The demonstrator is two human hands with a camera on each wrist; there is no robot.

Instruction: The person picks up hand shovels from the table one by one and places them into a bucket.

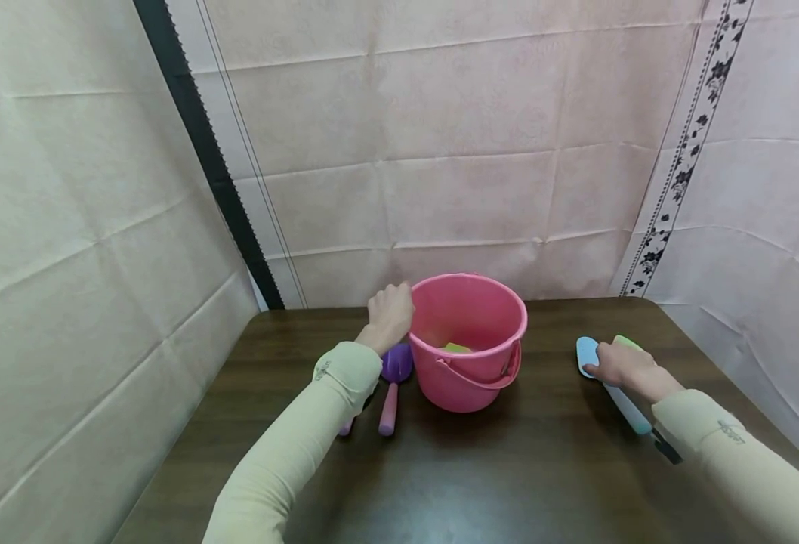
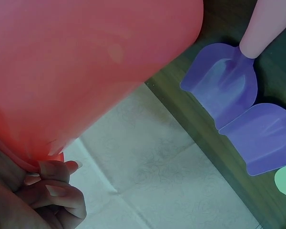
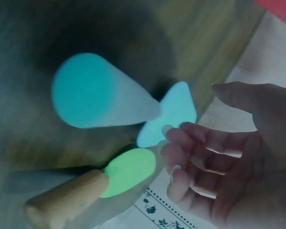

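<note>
Bucket (image 1: 467, 340), pink and round with a drop handle, stands mid-table; the left hand (image 1: 390, 313) grips its left rim, while the right hand (image 1: 625, 367) rests relaxed on a blue spatula (image 1: 606, 381) far right. Left wrist view: fingers (image 2: 50, 183) pinch the rim beside two purple shovels (image 2: 224, 83). A sideways pull might tip it. Right wrist view: fingers (image 3: 195, 143) spread, touching the spatula's blade.

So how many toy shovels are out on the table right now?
4. Two purple shovels lie left of the pink bucket; a blue one and a green one lie under the right hand. The bucket may hide more.
</note>
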